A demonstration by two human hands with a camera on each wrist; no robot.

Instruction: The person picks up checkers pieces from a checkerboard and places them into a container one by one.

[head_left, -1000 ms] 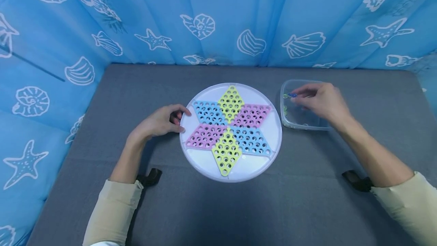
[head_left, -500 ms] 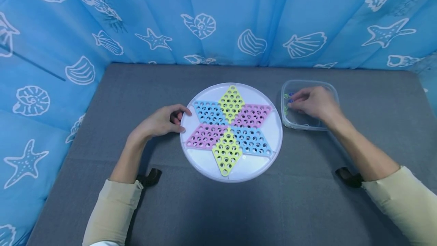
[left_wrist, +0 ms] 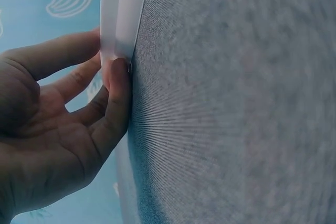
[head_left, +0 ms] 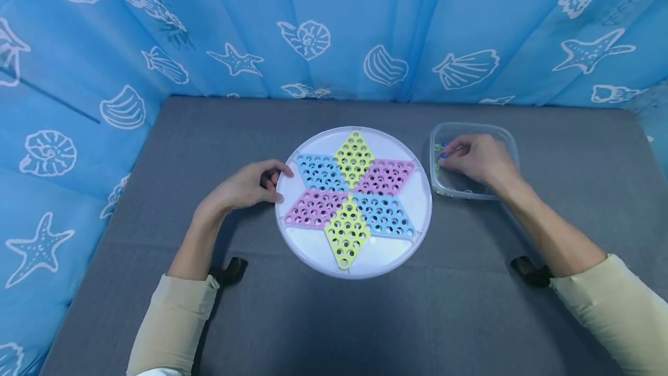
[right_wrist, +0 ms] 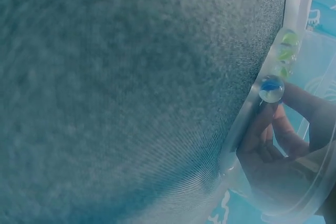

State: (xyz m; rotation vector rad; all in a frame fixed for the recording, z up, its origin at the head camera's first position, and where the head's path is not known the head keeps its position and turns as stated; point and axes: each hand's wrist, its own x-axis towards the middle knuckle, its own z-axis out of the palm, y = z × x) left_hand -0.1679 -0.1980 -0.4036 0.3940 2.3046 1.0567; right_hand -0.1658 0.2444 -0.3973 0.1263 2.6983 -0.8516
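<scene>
A round white Chinese checkers board [head_left: 297, 251] with a yellow, blue and pink six-pointed star lies on the table. My left hand [head_left: 245, 185] holds its left rim with thumb and fingers; in the left wrist view, fingertips [left_wrist: 119, 69] touch the white edge. To the board's right stands a clear plastic tub [head_left: 508, 132]. My right hand [head_left: 482, 158] is over and inside it, pinching a clear marble with a blue swirl [right_wrist: 271, 88] between thumb and index finger. Several green-swirled marbles [right_wrist: 286, 55] sit along the tub's side. My palm hides part of the tub's inside.
A grey cloth [head_left: 334, 318] covers the table. Blue curtains [head_left: 334, 28] with white sea-shell prints hang behind it and along the left. Dark straps [head_left: 229, 271] are at both wrists.
My right hand has moved slightly left and down in the tub, bringing the pinched blue marble a little lower. It is almost still over the last half second. My left hand has not moved.
</scene>
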